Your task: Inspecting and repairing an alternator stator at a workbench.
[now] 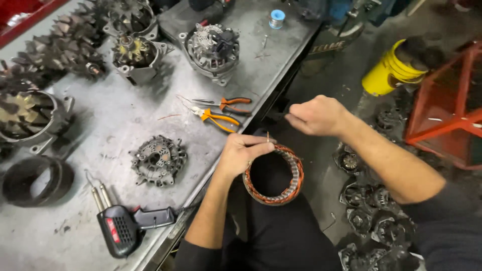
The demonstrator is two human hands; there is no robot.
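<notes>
My left hand (242, 152) grips the rim of a round stator ring with copper windings (281, 193), held over my lap beside the bench edge. A short copper wire end sticks up by my left fingertips. My right hand (317, 115) hovers above and to the right of the ring, its fingers pinched together as if on a thin wire that I cannot make out clearly.
A grey metal workbench (115, 115) carries two orange-handled pliers (221, 118), a rectifier plate (157, 160), a black soldering gun (125, 226), alternator housings (213, 47) and rotors (65, 45). Alternator parts lie on the floor (374, 221); a yellow bucket (394, 68) and red frame (447, 110) stand right.
</notes>
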